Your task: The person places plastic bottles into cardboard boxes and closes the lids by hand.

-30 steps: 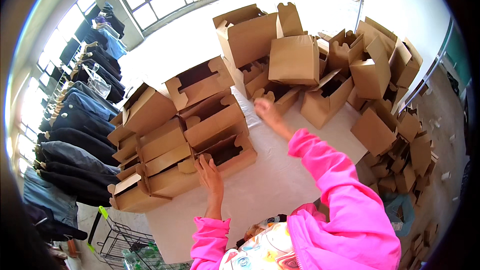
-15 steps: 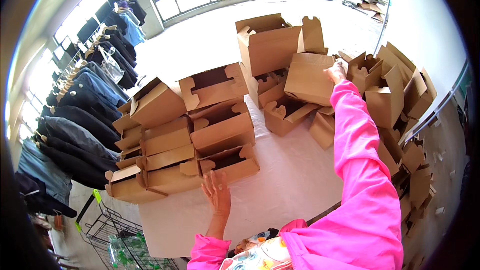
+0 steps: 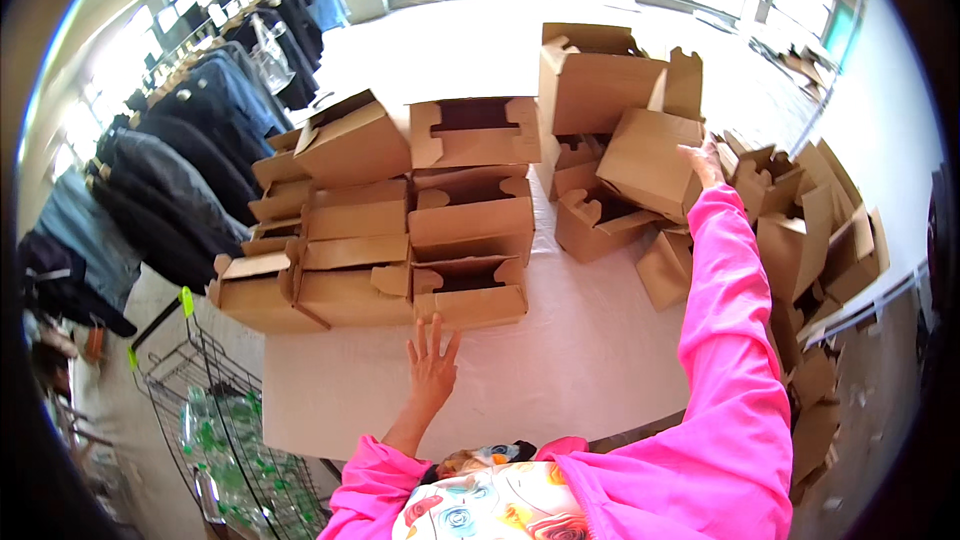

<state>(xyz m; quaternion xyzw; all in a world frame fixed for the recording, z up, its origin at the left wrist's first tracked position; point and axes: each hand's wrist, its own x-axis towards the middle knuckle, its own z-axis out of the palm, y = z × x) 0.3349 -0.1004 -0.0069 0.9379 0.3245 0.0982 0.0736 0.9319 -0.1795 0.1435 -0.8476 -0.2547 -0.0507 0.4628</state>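
Note:
My right hand [image 3: 705, 162] reaches far out at the right, gripping the right edge of a closed-looking cardboard box [image 3: 648, 162]. Its thumb lies along the near face; the other fingers are partly hidden. That box rests tilted on other boxes, among them an open one [image 3: 600, 225] below it. My left hand [image 3: 433, 370] is over the table, fingers spread and holding nothing. Its fingertips come up to the lower edge of an open-topped box [image 3: 470, 306], the nearest in a block of stacked boxes; whether they touch it I cannot tell.
A white-covered table [image 3: 560, 370] bears the boxes. A taller open box [image 3: 610, 90] stands at the back. Loose cartons [image 3: 790, 230] pile up on the right. To the left are a clothes rack [image 3: 190, 130] and a wire cart [image 3: 215, 370] of green and clear bottles.
The view has turned, so the scene sits differently. My left hand has drawn back slightly from the nearest box and its fingers are more spread. My right hand stays at the tilted box.

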